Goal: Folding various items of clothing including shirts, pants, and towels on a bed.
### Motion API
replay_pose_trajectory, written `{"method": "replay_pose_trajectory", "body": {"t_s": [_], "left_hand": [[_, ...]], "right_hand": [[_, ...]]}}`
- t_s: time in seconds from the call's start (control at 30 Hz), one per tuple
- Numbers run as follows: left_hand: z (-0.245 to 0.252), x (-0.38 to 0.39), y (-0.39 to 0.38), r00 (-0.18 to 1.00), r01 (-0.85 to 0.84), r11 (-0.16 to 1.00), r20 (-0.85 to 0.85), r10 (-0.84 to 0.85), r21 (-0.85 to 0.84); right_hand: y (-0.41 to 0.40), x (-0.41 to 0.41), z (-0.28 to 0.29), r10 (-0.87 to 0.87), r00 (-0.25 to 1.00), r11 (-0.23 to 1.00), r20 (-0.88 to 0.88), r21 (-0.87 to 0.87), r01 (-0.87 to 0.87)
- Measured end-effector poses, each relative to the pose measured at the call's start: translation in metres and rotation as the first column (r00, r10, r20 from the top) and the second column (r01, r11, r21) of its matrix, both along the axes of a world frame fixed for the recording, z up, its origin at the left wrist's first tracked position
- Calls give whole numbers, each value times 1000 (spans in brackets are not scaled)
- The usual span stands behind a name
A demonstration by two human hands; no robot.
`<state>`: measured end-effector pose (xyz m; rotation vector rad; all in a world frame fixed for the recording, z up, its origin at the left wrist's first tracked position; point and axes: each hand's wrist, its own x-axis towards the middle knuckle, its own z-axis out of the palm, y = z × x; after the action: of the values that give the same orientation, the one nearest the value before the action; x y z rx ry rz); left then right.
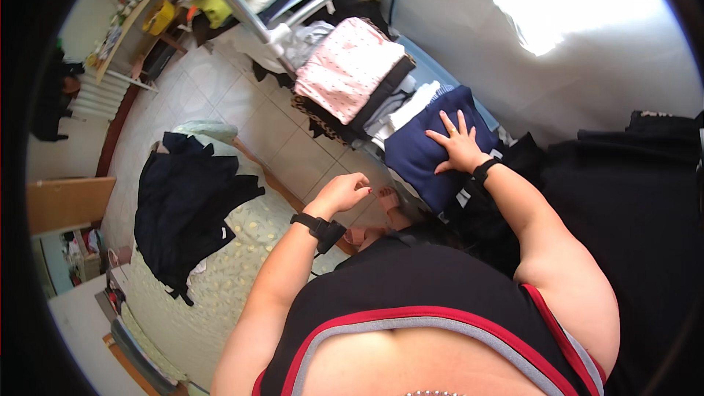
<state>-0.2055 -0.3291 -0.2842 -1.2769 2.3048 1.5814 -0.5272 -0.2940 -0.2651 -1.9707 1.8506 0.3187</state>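
My right hand (457,146) lies flat with fingers spread on a folded navy blue garment (418,148). That garment tops a pile on a shelf of a metal-framed rack. My left hand (345,191) hovers over the tiled floor beside the bed, its fingers loosely curled and nothing visible in it. Left of the navy pile, a folded pink garment with small dark dots (352,66) tops another stack. White folded cloth (412,113) shows between the two piles. The underside of the navy garment is hidden.
A bed with a pale patterned sheet (242,280) stands to the left, a heap of black clothing (181,203) on it. A metal rack pole (236,3) rises near the stacks. Black cloth (627,187) hangs or lies at the right. Tiled floor (286,143) runs between bed and rack.
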Motion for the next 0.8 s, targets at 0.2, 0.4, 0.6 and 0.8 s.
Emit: {"method": "replay_pose_trajectory", "body": {"t_s": [0.2,0.4,0.6,0.8], "left_hand": [[23,51,2,980,-190,980,-62,187,-53],[34,82,10,954,-290,949,-119,277,-120],[46,109,20,932,-342,927,-181,314,-156],[58,173,39,851,-514,826,-260,456,-233]], "right_hand": [[-15,22,16,-3,996,1000,-89,16,4],[-14,26,22,-9,996,1000,-87,-16,8],[-19,29,23,-88,990,991,-113,-110,76],[-43,87,40,-9,1000,953,26,-304,16]]}}
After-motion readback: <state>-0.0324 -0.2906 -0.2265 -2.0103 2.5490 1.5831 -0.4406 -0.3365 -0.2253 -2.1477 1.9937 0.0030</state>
